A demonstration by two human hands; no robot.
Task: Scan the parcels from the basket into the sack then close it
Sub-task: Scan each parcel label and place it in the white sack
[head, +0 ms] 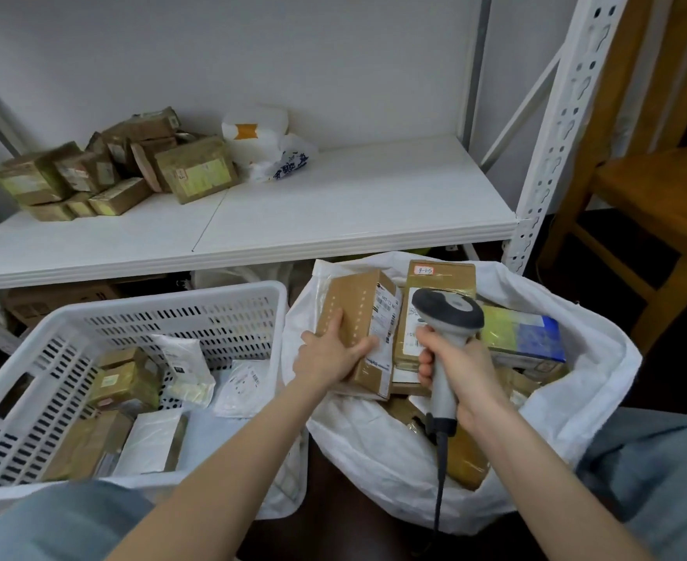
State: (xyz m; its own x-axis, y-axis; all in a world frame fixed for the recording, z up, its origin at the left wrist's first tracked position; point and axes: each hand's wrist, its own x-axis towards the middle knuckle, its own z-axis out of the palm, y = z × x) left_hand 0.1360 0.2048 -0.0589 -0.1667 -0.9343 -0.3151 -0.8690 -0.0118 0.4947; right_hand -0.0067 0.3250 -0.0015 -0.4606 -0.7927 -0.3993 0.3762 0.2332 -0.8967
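My left hand grips a brown cardboard parcel with a white label, held tilted over the open white sack. My right hand grips the handle of a grey barcode scanner, its head just right of the parcel's label. Several parcels lie inside the sack, among them a blue and yellow box and a taped brown box. The white slotted basket at the left holds several brown boxes and white mailer bags.
A white metal shelf stands behind, with a pile of brown parcels and plastic bags on it. A wooden chair is at the right. The scanner's cable hangs down over the sack's front. My knees frame the bottom.
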